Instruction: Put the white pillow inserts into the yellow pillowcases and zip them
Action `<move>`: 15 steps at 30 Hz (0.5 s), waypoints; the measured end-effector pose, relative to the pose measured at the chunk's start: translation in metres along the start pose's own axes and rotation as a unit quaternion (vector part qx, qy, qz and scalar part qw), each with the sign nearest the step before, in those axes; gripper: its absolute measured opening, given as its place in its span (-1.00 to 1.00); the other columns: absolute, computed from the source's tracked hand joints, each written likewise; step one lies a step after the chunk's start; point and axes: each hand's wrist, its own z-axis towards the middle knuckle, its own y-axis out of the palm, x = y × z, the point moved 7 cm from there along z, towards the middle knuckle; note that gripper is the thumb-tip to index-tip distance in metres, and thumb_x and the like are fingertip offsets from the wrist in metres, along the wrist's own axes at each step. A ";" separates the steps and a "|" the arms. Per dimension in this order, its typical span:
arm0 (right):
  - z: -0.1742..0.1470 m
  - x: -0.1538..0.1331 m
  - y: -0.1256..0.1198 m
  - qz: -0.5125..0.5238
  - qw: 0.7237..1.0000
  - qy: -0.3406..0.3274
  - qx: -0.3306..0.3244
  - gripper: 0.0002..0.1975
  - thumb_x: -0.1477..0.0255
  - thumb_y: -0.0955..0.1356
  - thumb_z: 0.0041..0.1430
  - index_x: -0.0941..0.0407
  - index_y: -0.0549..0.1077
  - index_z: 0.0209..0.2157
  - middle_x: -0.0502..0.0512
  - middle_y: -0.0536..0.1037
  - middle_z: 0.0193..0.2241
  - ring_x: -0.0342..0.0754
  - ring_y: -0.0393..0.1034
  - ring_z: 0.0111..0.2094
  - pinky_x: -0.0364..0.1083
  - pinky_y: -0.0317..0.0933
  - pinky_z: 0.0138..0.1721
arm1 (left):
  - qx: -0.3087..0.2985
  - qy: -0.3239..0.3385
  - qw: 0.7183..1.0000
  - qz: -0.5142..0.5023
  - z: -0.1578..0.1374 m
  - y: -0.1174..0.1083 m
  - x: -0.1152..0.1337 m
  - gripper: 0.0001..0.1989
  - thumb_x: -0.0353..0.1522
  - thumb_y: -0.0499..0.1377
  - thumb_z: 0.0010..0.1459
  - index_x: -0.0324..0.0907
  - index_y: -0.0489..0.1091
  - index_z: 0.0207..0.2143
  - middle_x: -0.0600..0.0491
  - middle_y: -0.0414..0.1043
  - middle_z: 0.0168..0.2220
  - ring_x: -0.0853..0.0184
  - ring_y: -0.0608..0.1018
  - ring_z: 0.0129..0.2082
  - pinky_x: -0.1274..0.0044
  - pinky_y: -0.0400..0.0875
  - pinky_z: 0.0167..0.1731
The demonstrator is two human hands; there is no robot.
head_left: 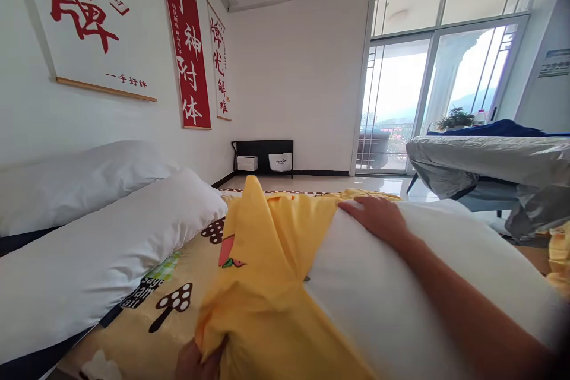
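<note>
- Yellow cover (267, 291): mid-bed (196, 276), one peak standing toward the far edge; its slanting border lies across a white pillow (369, 291).
- Left edge of bed: rear pillow (84, 187) and front pillow (116, 249), both white, lying side by side, well apart from the right hand.
- Left hand (198, 362): near edge of bed, fingers closed on a bunched fold of the cover.
- Right hand (380, 217): on the white pillow, fingers extended, tips at the cover's border; cannot tell whether they pinch cloth.
- Right part of bed: white pillow largely bare. Step in hand, my judgement: working cover and pillow together.
- Next move, judged: calls for a firm left grip while the right guides the border evenly along the pillow.
</note>
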 end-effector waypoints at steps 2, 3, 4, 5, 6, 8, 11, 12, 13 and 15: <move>-0.003 -0.001 -0.052 -0.034 0.995 0.018 0.088 -0.44 -0.06 0.13 0.19 0.06 0.50 -0.45 0.20 0.55 -0.42 0.16 0.41 -0.27 0.00 0.10 -0.33 | 0.012 0.008 1.000 0.015 0.031 0.003 0.013 -0.54 0.04 0.16 -0.04 -0.12 0.37 -0.71 0.04 0.39 -0.69 0.19 0.51 -0.57 0.49 0.35 -0.62; -0.006 -0.004 -0.072 -0.056 0.990 0.020 0.125 -0.44 -0.06 0.13 0.19 0.06 0.49 -0.46 0.19 0.54 -0.46 0.16 0.41 -0.29 -0.01 0.08 -0.36 | 0.022 0.012 0.999 0.026 0.050 0.006 0.020 -0.54 0.04 0.14 -0.06 -0.14 0.34 -0.71 0.04 0.38 -0.69 0.19 0.50 -0.56 0.50 0.34 -0.60; -0.012 -0.009 -0.088 -0.080 0.984 0.015 0.161 -0.44 -0.06 0.14 0.20 0.07 0.47 -0.48 0.19 0.53 -0.50 0.15 0.41 -0.32 -0.02 0.07 -0.37 | 0.013 0.015 0.999 0.041 0.070 0.012 0.026 -0.55 0.03 0.12 -0.07 -0.15 0.33 -0.69 0.03 0.39 -0.67 0.18 0.51 -0.54 0.50 0.33 -0.59; -0.019 -0.015 -0.098 -0.102 0.975 0.004 0.195 -0.44 -0.05 0.14 0.21 0.09 0.46 -0.50 0.19 0.53 -0.53 0.13 0.41 -0.35 -0.03 0.06 -0.36 | -0.002 0.013 0.998 0.056 0.089 0.019 0.030 -0.57 0.02 0.10 -0.08 -0.14 0.31 -0.68 0.03 0.39 -0.67 0.18 0.50 -0.54 0.50 0.32 -0.57; -0.027 -0.023 -0.103 -0.122 0.967 -0.013 0.224 -0.44 -0.02 0.13 0.23 0.10 0.44 -0.51 0.18 0.52 -0.55 0.11 0.41 -0.38 -0.03 0.06 -0.35 | -0.012 0.012 0.998 0.062 0.104 0.026 0.033 -0.59 0.00 0.10 -0.08 -0.14 0.30 -0.68 0.03 0.38 -0.68 0.17 0.50 -0.54 0.49 0.32 -0.56; -0.047 -0.039 -0.095 -0.145 0.952 -0.058 0.263 -0.45 0.03 0.11 0.28 0.12 0.43 -0.52 0.17 0.52 -0.57 0.04 0.41 -0.44 -0.03 0.06 -0.30 | -0.021 0.011 0.997 0.069 0.123 0.036 0.034 -0.66 -0.06 0.12 -0.11 -0.14 0.32 -0.64 0.02 0.41 -0.64 0.12 0.53 -0.48 0.45 0.33 -0.51; -0.074 -0.063 -0.057 -0.142 0.948 -0.140 0.250 -0.47 0.11 0.11 0.32 0.15 0.44 -0.49 0.16 0.54 -0.55 -0.01 0.42 -0.47 -0.04 0.06 -0.26 | -0.001 0.032 0.998 0.050 0.123 0.037 0.029 -0.64 -0.14 0.15 -0.11 -0.16 0.42 -0.30 -0.09 0.53 -0.27 0.06 0.55 -0.20 0.37 0.39 -0.34; -0.081 -0.070 -0.045 -0.133 0.950 -0.164 0.230 -0.48 0.11 0.12 0.32 0.16 0.45 -0.46 0.16 0.55 -0.54 -0.01 0.42 -0.46 -0.04 0.06 -0.26 | 0.012 0.051 0.998 0.024 0.120 0.032 0.030 -0.55 -0.14 0.15 -0.10 -0.17 0.39 -0.15 -0.13 0.50 -0.12 0.06 0.52 -0.09 0.35 0.40 -0.27; -0.086 -0.075 -0.037 -0.122 0.955 -0.178 0.205 -0.49 0.11 0.12 0.32 0.16 0.46 -0.43 0.16 0.55 -0.53 0.00 0.43 -0.45 -0.04 0.06 -0.26 | 0.027 0.072 0.997 -0.009 0.116 0.025 0.033 -0.46 -0.14 0.15 -0.08 -0.17 0.32 -0.03 -0.15 0.43 -0.01 0.06 0.47 0.00 0.33 0.40 -0.21; -0.086 -0.078 -0.030 -0.087 0.973 -0.163 0.140 -0.50 0.10 0.11 0.32 0.12 0.46 -0.41 0.13 0.55 -0.53 0.02 0.43 -0.43 -0.05 0.07 -0.30 | 0.041 0.094 0.991 -0.082 0.110 0.010 0.043 -0.40 -0.11 0.17 -0.05 -0.18 0.28 0.04 -0.16 0.39 0.04 0.05 0.43 0.05 0.29 0.39 -0.12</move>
